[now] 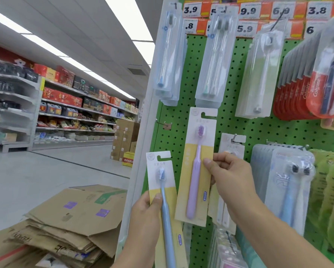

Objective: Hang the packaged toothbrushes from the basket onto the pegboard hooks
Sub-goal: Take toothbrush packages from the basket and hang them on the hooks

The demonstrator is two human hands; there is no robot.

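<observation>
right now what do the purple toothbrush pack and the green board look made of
Purple toothbrush pack: looks like matte printed card, flat with a cut hanger notch; any clear blister is hard to tell. Green board: probably painted metal pegboard, smooth with regular punched holes.

Two bare forearms, no sleeves

Purple toothbrush pack (196, 167): matt card backing, white and yellow, clear glossy plastic blister over smooth plastic brush. Blue toothbrush pack (163, 192): same matt card, glossy blister. Pegboard (237, 120): green, perforated, smooth painted look. Empty hook (163, 123): thin metal wire. Hanging clear packs (212, 60): glossy transparent plastic. Flattened boxes (71, 223): brown corrugated cardboard, matt, creased. Floor (36, 176): smooth, light sheen.
</observation>
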